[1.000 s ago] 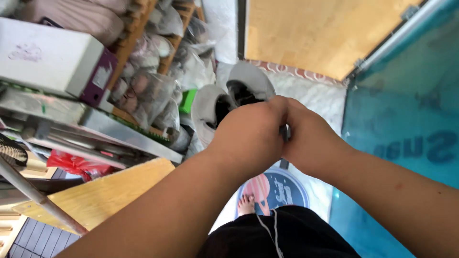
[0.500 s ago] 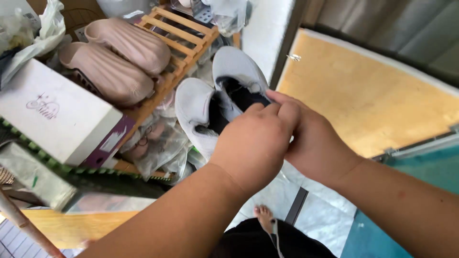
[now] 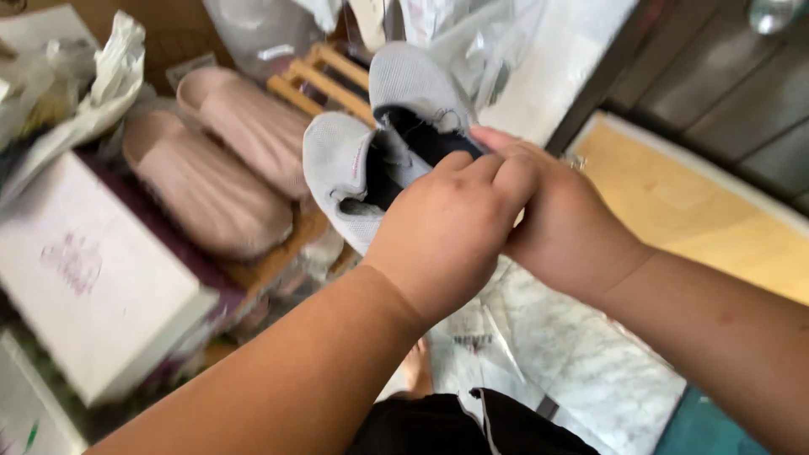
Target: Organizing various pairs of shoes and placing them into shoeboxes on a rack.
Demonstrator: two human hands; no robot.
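1. Two hands are working together at the middle of the view: the left hand (image 3: 447,232) is lying over the right hand (image 3: 565,227), both pressed close to each other, fingers curled.
2. Both hands are closing on a pair of grey slip-on shoes (image 3: 379,143), gripping them at the heel ends; the left hand's fingertips (image 3: 506,173) are sitting at the dark opening of the farther shoe, and exactly how the right hand's fingers are wrapping underneath is hidden.
3. The grey shoes are being held in the air side by side, toes pointing away from the person, touching each other, with their dark linings showing.
4. Just beyond and below the held pair, a slatted wooden rack (image 3: 316,76) is carrying a pair of pinkish-beige shoes (image 3: 215,160), lying side by side to the left of the grey ones.
5. Nearer the left edge, a white shoebox (image 3: 93,286) with a dark purple side is resting beside the rack.
6. Crumpled white plastic bags (image 3: 101,84) are lying at the upper left, and clear plastic wrapping (image 3: 472,42) is hanging behind the grey shoes.
7. Under the forearms, a marbled pale floor (image 3: 581,354) is showing, with a bare foot (image 3: 415,371) standing on it.
8. To the right, a light wooden board (image 3: 699,211) is lying well apart from the hands.
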